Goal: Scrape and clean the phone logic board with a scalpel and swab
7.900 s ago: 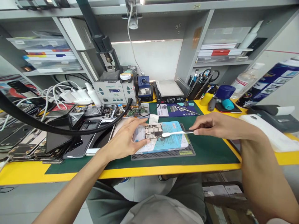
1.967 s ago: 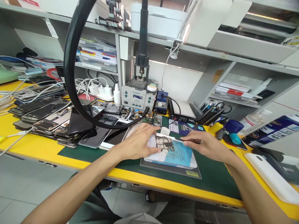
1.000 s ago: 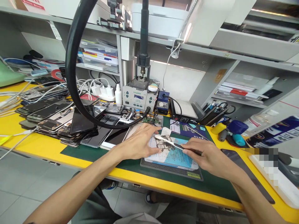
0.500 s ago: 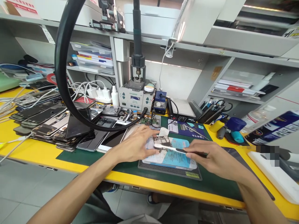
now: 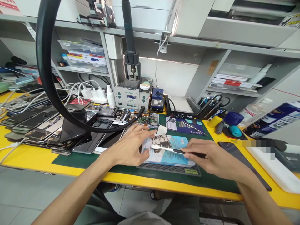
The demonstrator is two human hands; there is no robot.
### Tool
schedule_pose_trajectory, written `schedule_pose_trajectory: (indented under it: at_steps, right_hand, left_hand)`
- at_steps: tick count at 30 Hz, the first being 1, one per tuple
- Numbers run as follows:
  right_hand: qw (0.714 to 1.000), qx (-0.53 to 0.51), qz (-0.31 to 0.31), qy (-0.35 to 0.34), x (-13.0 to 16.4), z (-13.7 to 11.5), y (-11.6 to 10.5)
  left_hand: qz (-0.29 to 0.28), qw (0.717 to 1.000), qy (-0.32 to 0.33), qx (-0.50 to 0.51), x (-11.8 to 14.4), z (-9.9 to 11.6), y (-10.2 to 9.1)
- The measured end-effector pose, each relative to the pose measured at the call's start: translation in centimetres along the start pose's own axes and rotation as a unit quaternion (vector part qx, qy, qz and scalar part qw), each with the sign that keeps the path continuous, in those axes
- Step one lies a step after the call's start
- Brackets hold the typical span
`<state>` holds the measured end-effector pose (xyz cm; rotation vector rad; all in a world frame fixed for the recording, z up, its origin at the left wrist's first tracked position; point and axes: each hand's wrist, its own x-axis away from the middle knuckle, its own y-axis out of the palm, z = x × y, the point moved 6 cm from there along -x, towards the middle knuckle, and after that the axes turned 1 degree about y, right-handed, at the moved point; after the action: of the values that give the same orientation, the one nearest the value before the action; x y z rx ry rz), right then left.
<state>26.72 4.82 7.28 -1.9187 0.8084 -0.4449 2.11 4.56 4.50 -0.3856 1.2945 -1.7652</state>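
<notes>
My right hand [image 5: 206, 153] pinches the black handle of a toothbrush [image 5: 167, 149]. The white brush head lies over the lower left part of a phone circuit board [image 5: 162, 140]; whether the bristles touch it I cannot tell. Beneath the board is a flat blue-and-white package [image 5: 179, 161], which rests on a grey perforated pad [image 5: 161, 168]. My left hand [image 5: 131, 144] is at the package's left side, thumb and fingers apart. Its fingertips reach close to the board's upper left edge, near a white paper piece [image 5: 162, 130].
Stacked phones and phone parts [image 5: 42, 128] crowd the left of the bench. A thick black hose [image 5: 44, 62] loops in front of the hot-air station [image 5: 131, 97]. To the right lie a dark phone-like slab [image 5: 243, 162] and a white box [image 5: 276, 172].
My left thumb has drawn back to the left from the board, opening the hand wider. The toothbrush stays in my right hand over the board. The whole view has shifted slightly.
</notes>
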Motion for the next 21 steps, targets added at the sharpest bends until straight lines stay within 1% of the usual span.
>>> schedule_pose_trajectory:
  at_steps: [6,10,16,21]
  right_hand:
    - [1.000,0.005,-0.023,-0.004,0.3,0.0,0.1]
    - [1.000,0.006,-0.020,0.001,0.5,0.0,-0.1]
    - [0.999,0.006,-0.034,0.006,0.8,-0.2,-0.5]
    - [0.998,-0.004,-0.055,0.026,1.1,0.2,-0.5]
  left_hand:
    - [0.000,0.999,0.006,-0.032,0.1,0.5,0.0]
    - [-0.002,0.999,0.015,-0.042,0.1,0.9,0.1]
    - [-0.001,0.999,0.021,-0.048,0.1,1.3,0.1]
    - [0.000,0.998,0.023,-0.050,0.2,1.3,0.2]
